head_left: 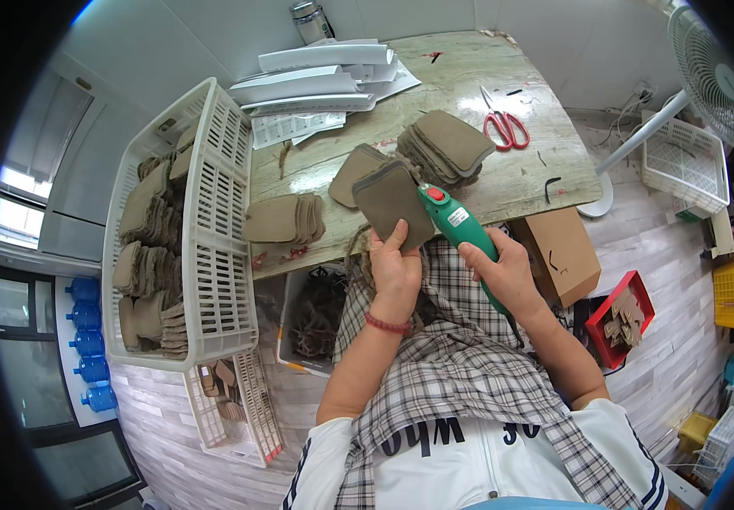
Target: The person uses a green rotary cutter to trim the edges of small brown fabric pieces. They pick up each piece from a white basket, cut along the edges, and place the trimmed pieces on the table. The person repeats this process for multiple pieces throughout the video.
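Note:
My left hand (398, 262) pinches the lower edge of a brown-grey fabric pad (391, 202), a rounded rectangle held above the table's near edge. In my right hand (507, 270) is a green handheld electric cutter (462, 225) with a red button. Its tip meets the pad's upper right edge. Behind the held pad, a stack of similar pads (456, 143) leans on the table, with another pad (352, 174) just left of it. A smaller pile of pads (284, 218) lies farther left, near the table edge.
A white plastic crate (229, 204) full of pads stands left. Red-handled scissors (505, 127) and rolled papers (324, 81) lie on the table (545, 183). Below are a cardboard box (561, 251), a red tray (649, 297) and a bin of scraps (311, 327). A fan (718, 76) stands right.

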`<state>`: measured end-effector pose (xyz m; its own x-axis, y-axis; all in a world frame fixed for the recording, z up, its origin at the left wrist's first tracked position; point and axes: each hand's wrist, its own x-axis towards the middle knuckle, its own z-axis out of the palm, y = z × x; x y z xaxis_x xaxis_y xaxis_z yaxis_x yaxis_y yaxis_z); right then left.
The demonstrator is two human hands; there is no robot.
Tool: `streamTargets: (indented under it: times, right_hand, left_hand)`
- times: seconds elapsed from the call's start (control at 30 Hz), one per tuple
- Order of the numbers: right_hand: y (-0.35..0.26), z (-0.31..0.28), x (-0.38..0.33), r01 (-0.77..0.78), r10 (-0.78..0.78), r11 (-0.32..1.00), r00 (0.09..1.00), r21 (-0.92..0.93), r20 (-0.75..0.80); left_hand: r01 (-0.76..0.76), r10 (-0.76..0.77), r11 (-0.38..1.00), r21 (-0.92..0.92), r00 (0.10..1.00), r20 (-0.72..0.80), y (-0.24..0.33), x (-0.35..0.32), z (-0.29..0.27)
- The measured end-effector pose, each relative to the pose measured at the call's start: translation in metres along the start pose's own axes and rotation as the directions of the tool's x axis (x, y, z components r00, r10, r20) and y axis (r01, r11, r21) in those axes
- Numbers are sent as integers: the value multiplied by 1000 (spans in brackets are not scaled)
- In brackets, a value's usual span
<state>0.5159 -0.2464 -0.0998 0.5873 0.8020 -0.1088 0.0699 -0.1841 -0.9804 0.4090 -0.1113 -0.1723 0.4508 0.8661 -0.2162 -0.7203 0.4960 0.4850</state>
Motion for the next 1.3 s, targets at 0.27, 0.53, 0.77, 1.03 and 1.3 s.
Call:
streamTargets:
  times: [0.27, 0.53, 0.77, 1.03, 1.3]
  right_hand:
    - [-1, -10, 3, -8, 8, 1000, 999, -1, 50]
    - [4, -32, -1, -32, 40, 998, 984, -45, 176]
    - [8, -49, -5, 58, 0, 972, 968, -226, 252]
    - [7, -48, -10, 143, -53, 937, 961, -320, 273]
    - [20, -33, -7, 25, 36, 970, 969, -242, 244]
  left_hand:
    - [16, -19, 992, 127, 1000, 22, 13, -11, -12]
    - [25, -64, 927, 373, 994, 93, 57, -7, -21]
    - [84, -185, 819, 567, 975, 123, 88, 0, -26]
    - [158, -297, 705, 692, 951, 86, 95, -4, -24]
    - [248, -378, 672, 698, 925, 36, 83, -14, -32]
